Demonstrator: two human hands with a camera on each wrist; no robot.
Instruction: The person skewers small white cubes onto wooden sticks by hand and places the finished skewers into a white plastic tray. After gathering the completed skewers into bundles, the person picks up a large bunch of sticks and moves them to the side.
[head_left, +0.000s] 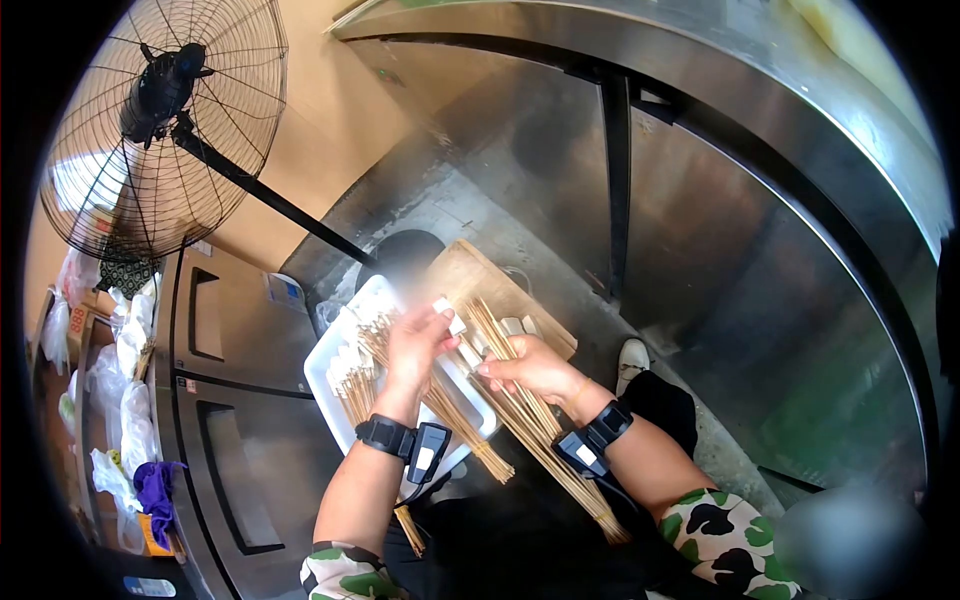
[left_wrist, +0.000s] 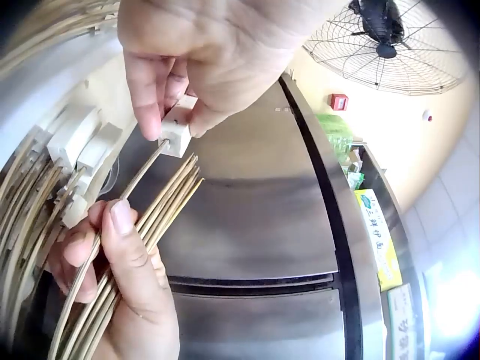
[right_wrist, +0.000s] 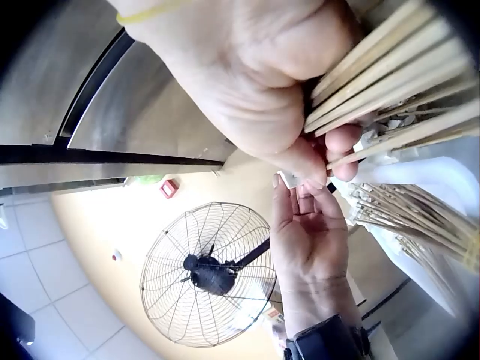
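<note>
Between thumb and fingertips my left hand (head_left: 412,350) pinches a small white food block (left_wrist: 177,133). One bamboo skewer (left_wrist: 144,171) has its tip at the block's lower face. My right hand (head_left: 540,372) grips that skewer between thumb and fingers, along with a bundle of bare skewers (left_wrist: 171,208). In the right wrist view the bundle (right_wrist: 390,67) fans out beyond the palm, and the block is mostly hidden behind fingers. Below and left of my hands, a white tray (head_left: 316,378) bears several skewers with white blocks (left_wrist: 73,135) on their ends.
A wooden board (head_left: 470,268) lies beside the tray, on its far right. More skewer bundles (head_left: 470,435) stick out over the tray's near edge. A standing fan (head_left: 165,95) is at the far left. Steel cabinets (head_left: 700,230) rise at right, others (head_left: 215,400) at left.
</note>
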